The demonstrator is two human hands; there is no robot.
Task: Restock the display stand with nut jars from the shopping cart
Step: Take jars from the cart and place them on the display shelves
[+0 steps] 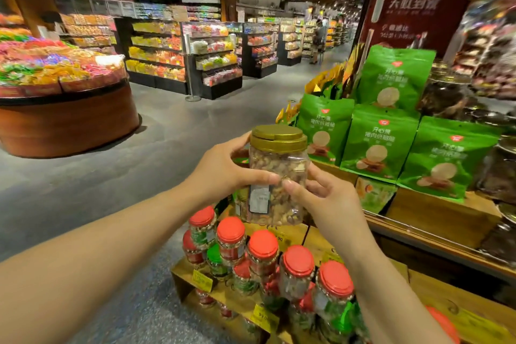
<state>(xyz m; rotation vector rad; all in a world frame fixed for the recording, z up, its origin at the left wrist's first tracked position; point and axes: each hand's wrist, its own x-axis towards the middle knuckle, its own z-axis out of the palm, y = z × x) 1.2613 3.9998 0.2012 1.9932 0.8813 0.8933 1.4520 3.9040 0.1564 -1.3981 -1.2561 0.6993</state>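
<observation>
You hold the jar (277, 173) above the stand (290, 234), both hands' fingers (262, 177) clamped on its slick, rigid plastic sides; probably hefty, so grip mid-body.

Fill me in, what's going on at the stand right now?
A person holds one clear nut jar with a gold lid up in front of them, gripped by both the left hand and the right hand. It hangs above a wooden display stand where red-lidded jars already stand in a row. Green snack bags are stacked on the tier to the right. The jar is not yet set down, and no shopping cart is in view.
</observation>
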